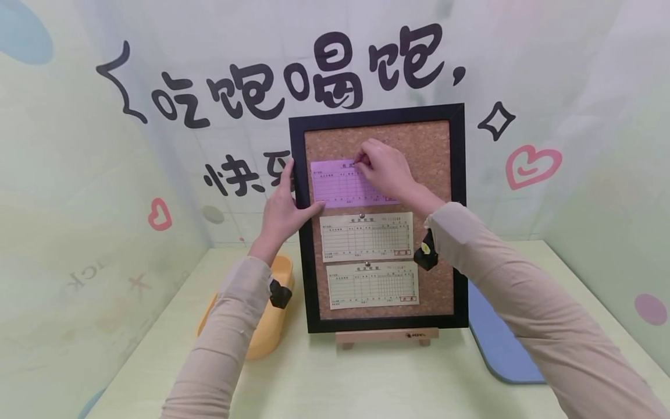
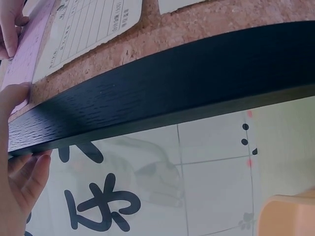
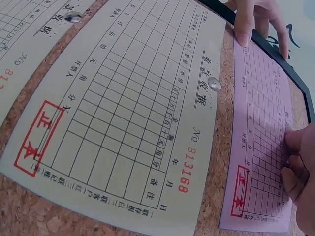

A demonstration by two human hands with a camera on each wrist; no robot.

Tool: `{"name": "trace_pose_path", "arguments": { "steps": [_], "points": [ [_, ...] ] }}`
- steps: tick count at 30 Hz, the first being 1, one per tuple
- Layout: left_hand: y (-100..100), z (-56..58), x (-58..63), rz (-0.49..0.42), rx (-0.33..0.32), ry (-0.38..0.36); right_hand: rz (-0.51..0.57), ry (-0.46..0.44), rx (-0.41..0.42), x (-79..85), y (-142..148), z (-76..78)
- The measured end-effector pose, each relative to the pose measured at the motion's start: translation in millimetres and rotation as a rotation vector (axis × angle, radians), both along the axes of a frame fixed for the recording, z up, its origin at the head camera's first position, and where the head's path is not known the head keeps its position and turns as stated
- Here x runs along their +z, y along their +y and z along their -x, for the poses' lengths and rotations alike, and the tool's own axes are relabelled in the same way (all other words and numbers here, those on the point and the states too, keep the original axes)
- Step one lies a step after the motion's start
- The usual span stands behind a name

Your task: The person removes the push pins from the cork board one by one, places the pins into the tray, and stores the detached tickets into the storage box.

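A cork board [image 1: 437, 174] in a black frame stands upright on a small wooden easel [image 1: 387, 334]. My left hand [image 1: 282, 210] grips the frame's left side, fingers behind it, the thumb pressing the lower left corner of a pink receipt slip [image 1: 330, 183]. At that slip's top edge my right hand [image 1: 387, 169] pinches a small thumbtack, mostly hidden by the fingertips. Below hang two pale yellow receipt slips, an upper one [image 1: 366, 238] and a lower one [image 1: 374, 288], each held by a silver thumbtack. The right wrist view shows the upper slip's thumbtack [image 3: 214, 84].
A yellow-orange bin [image 1: 267, 331] stands on the table [image 1: 293, 384] at the left, behind my left forearm. A blue flat mat or board [image 1: 508, 349] lies to the right, partly under my right arm. Behind is a printed wall covering [image 1: 251, 35] with black characters.
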State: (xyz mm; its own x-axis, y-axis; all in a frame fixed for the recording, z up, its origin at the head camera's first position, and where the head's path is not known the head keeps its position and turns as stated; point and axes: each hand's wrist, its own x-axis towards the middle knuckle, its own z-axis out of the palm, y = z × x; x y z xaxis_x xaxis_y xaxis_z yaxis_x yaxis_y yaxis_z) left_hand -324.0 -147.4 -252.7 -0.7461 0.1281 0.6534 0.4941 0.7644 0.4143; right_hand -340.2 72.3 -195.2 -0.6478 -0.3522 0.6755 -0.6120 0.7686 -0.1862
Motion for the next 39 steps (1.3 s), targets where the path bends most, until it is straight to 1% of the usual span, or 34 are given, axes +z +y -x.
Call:
{"name": "trace_pose_path", "arguments": {
  "steps": [5,13,16,18,23,27,33,39],
  "points": [
    [-0.6,-0.5,0.0,0.0,-0.001,-0.003,-0.017,0.014,0.014,0.6,0.8,0.1],
    [-0.9,-2.0,0.5,-0.002,-0.007,0.002,-0.103,-0.033,-0.015,7.6,-0.7,-2.3],
    [-1.0,-2.3,0.7,-0.003,-0.008,0.005,-0.121,-0.043,-0.011,9.4,-1.3,-2.6],
    [-1.1,-2.6,0.8,-0.003,-0.007,0.002,-0.117,-0.043,-0.002,9.5,-1.4,-2.8],
    [-1.1,-2.0,0.6,0.0,-0.005,-0.002,-0.063,-0.019,0.03,5.7,0.0,-2.5],
    [-0.7,-1.0,0.3,-0.001,-0.009,-0.002,-0.032,-0.009,0.029,2.8,0.4,-1.1],
    [-0.4,-1.3,0.5,-0.002,-0.012,-0.005,-0.064,-0.061,0.014,7.5,-0.1,-1.7],
    [-0.5,-1.3,1.7,0.006,-0.002,-0.009,-0.101,-0.114,0.04,14.8,1.7,-4.0]
  ]
}}
